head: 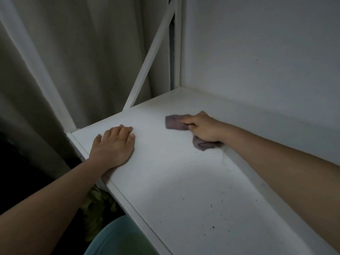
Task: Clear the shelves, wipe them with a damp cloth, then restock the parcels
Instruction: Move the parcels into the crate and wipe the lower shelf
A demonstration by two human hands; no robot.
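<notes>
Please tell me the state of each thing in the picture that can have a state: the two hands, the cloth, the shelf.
Left hand: flat on the shelf, fingers straight, holds nothing.
Right hand: fingers curled on the cloth, pressing it to the shelf near the back edge.
Cloth: purple-grey, crumpled, partly under the hand.
Shelf: no parcels in view, dark specks on the near part.

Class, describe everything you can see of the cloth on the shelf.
The cloth is small, greyish purple and looks like soft woven fabric. It lies crumpled on the white shelf, near the back wall. The right hand grips its middle, so one flat end sticks out past the fingers and a bunched end shows beneath the wrist. Dark specks lie on the shelf nearby. Whether it is damp cannot be told.
</notes>
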